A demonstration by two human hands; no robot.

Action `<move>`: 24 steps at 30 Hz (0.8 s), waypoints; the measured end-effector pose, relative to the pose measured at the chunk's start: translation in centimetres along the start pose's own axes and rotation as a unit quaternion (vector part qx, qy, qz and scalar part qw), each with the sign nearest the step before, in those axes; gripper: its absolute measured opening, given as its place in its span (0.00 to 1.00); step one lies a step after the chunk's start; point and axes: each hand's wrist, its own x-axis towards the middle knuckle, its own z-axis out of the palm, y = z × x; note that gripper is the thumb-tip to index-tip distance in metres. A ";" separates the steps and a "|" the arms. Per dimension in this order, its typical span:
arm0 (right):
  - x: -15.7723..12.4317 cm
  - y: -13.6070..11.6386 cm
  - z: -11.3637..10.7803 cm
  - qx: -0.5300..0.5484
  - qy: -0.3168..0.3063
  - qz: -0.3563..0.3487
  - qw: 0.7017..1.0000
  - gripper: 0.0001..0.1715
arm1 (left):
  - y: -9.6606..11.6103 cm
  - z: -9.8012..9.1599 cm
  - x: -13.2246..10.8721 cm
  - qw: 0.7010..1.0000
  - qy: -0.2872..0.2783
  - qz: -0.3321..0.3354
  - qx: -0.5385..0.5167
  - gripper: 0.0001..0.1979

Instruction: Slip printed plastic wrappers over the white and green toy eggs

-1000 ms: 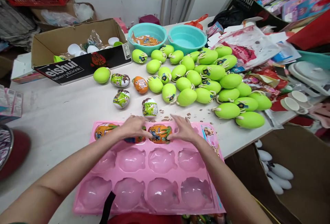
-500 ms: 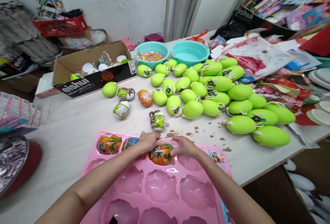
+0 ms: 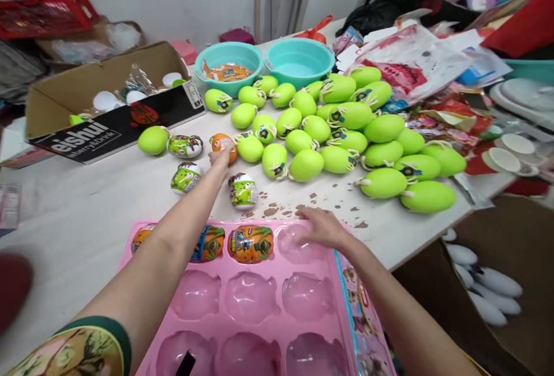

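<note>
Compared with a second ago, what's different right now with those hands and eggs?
Both hands have let go of the egg seated third in the tray's far row. The left hand moved forward and left to the loose orange egg; the right hand shifted slightly right, to the empty hollow beside. The green eggs stayed put.

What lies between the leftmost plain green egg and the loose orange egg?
The head view shows one green-and-white wrapped egg between the green egg and the orange egg.

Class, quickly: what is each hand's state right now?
Left hand: at the shiny orange egg; grip cannot be told.
Right hand: open, at the pink moulded plastic tray.
</note>
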 end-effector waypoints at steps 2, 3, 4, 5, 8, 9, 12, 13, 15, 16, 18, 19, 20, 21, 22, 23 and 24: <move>-1.6 2.4 -0.8 -0.029 -0.026 0.042 0.998 0.27 | 0.1 0.0 -0.1 0.999 0.021 -0.025 -0.014 0.37; -2.2 3.4 -1.1 -0.013 -0.037 0.050 0.998 0.24 | 0.0 -0.2 -0.9 0.998 0.039 -0.024 -0.033 0.37; -2.6 4.2 -1.2 0.021 -0.045 0.052 0.997 0.22 | -0.2 -0.5 -2.1 0.997 0.046 0.002 -0.062 0.38; -2.9 4.7 -1.2 0.064 -0.047 0.051 0.996 0.22 | -0.5 -0.6 -3.9 0.994 0.042 0.048 -0.093 0.40; -2.7 5.2 -1.1 0.186 -0.060 0.062 0.979 0.23 | -1.5 0.6 -11.4 0.943 -0.107 0.294 -0.116 0.47; -2.5 5.0 -1.0 0.215 -0.069 0.071 0.972 0.23 | -1.8 1.7 -14.2 0.910 -0.164 0.375 -0.067 0.47; -2.0 4.6 -0.8 0.255 -0.080 0.087 0.960 0.22 | -2.4 5.9 -20.6 0.834 -0.220 0.494 0.105 0.47; -1.9 4.6 -0.7 0.254 -0.075 0.090 0.960 0.22 | -2.6 7.1 -21.8 0.819 -0.219 0.509 0.151 0.45; -1.9 4.7 -0.7 0.248 -0.062 0.091 0.962 0.21 | -2.9 8.8 -22.9 0.801 -0.211 0.523 0.202 0.38; -1.9 4.8 -0.7 0.247 -0.055 0.089 0.963 0.21 | -3.0 9.2 -22.9 0.798 -0.211 0.526 0.207 0.35; -2.0 4.9 -0.8 0.246 -0.043 0.085 0.965 0.23 | -3.1 9.4 -22.7 0.804 -0.216 0.517 0.196 0.32; -2.1 4.8 -0.9 0.248 -0.038 0.084 0.965 0.24 | -3.1 9.4 -22.7 0.809 -0.221 0.509 0.192 0.32; -2.2 4.6 -1.0 0.249 -0.035 0.083 0.964 0.25 | -3.1 9.3 -22.7 0.813 -0.225 0.502 0.193 0.31; -2.3 4.3 -1.3 0.247 -0.036 0.081 0.965 0.26 | -3.1 9.3 -22.8 0.814 -0.227 0.496 0.199 0.31; -2.4 3.9 -1.5 0.238 -0.041 0.074 0.968 0.27 | -3.1 9.3 -23.1 0.815 -0.224 0.492 0.208 0.30; -2.5 3.5 -1.8 0.215 -0.048 0.065 0.973 0.27 | -3.0 9.3 -23.3 0.818 -0.215 0.487 0.219 0.29; -2.6 3.0 -2.1 0.179 -0.055 0.055 0.981 0.28 | -2.9 9.4 -23.5 0.821 -0.205 0.482 0.226 0.28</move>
